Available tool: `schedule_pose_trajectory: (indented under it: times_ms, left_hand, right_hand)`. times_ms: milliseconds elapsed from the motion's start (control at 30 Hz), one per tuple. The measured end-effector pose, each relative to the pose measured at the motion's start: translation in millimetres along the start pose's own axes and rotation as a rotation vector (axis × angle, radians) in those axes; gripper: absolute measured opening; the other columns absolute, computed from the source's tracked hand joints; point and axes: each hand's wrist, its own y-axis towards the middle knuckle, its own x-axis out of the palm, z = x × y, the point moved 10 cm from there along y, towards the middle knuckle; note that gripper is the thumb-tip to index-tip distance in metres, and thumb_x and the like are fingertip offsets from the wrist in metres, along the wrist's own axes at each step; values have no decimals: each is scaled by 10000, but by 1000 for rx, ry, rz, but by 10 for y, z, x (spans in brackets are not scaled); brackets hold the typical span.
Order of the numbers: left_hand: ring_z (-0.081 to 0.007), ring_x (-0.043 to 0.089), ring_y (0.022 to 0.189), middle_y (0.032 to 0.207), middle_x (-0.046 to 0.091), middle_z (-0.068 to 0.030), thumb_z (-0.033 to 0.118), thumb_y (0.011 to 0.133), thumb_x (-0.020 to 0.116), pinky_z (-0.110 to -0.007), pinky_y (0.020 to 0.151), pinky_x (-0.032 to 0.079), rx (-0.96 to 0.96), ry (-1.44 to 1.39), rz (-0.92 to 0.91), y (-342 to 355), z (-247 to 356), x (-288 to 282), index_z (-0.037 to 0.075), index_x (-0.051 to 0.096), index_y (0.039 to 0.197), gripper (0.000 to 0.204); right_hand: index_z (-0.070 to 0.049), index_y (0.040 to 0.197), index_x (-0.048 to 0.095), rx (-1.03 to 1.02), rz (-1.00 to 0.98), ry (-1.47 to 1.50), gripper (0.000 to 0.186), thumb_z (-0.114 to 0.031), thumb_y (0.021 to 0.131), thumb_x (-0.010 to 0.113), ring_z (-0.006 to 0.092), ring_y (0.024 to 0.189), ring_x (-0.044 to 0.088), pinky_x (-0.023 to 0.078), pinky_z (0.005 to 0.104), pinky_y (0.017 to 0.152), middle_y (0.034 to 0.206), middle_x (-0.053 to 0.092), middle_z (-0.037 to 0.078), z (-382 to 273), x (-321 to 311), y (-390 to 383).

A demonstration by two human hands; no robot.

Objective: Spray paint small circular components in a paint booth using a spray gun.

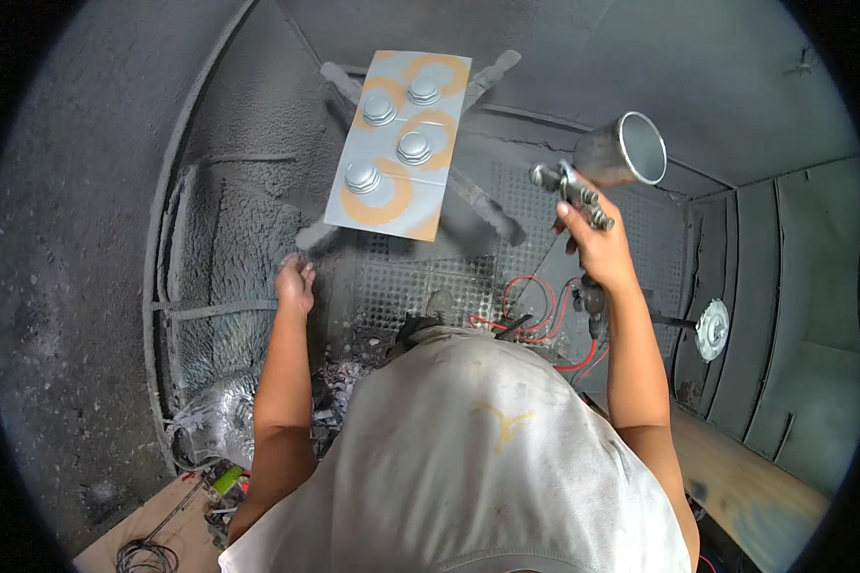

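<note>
In my right hand (602, 246) is a spray gun (573, 194), its grey metal cup (621, 151) tilted with the round mouth showing. The gun's front end points left, toward a board (401, 134). That board is tan with silver-grey paint over much of it, and several silver, hexagonal, bolt-like pieces (414, 147) sit on it. It rests on a stand with splayed, grey-crusted arms (487, 212). My left hand (296, 283) is held low beside the near left arm of the stand, apart from the board. Its fingers are loosely curled, and nothing shows in them.
A red hose (540, 334) loops over the perforated floor (382, 286) and runs up toward the gun. To the right, a white round disc (712, 330) sits on a rod. Crumpled silver foil (222, 420) wraps something at lower left. Grey-coated booth walls (774, 258) enclose the space.
</note>
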Motion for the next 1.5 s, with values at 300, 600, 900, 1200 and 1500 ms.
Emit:
schedule_pose_trajectory:
  times_ms: [300,600,900,1200,1500]
  left_hand:
    - [-302,608,1123,1332,549,-109,322,1002,605,-427,924,501,-331,392,-495,-1295,-1483,938,120,435,1390,469]
    - [-230,635,910,1232,555,-110,213,1006,581,-350,708,528,-191,374,-283,-1451,-1164,991,148,323,1411,485]
    - [-179,615,913,1186,583,-80,160,1005,549,-330,775,514,-58,342,-121,-1067,-843,786,150,325,1448,496]
    - [-192,610,848,1159,594,-98,145,949,606,-331,712,510,-13,425,-140,-1004,-839,748,101,342,1433,553]
    - [-197,610,914,1122,569,-123,151,961,606,-351,730,533,-32,355,-147,-1079,-970,844,97,267,1444,593]
  right_hand:
    - [-31,1391,571,213,-345,114,495,-167,933,700,137,927,678,523,283,806,1092,719,80,272,673,-681]
    - [-30,1346,612,90,15,-21,459,-136,913,721,105,853,619,499,280,814,1000,718,67,483,28,-395]
    - [-19,1418,551,12,239,-69,501,-147,950,674,102,748,595,498,263,697,853,658,32,399,-593,-197]
    - [-36,1375,590,99,-176,195,467,-127,932,707,88,757,599,504,269,700,928,671,8,104,577,-249]
    - [-44,1329,622,-79,-265,-6,439,-190,927,717,155,813,663,521,317,770,929,712,124,-112,1448,117]
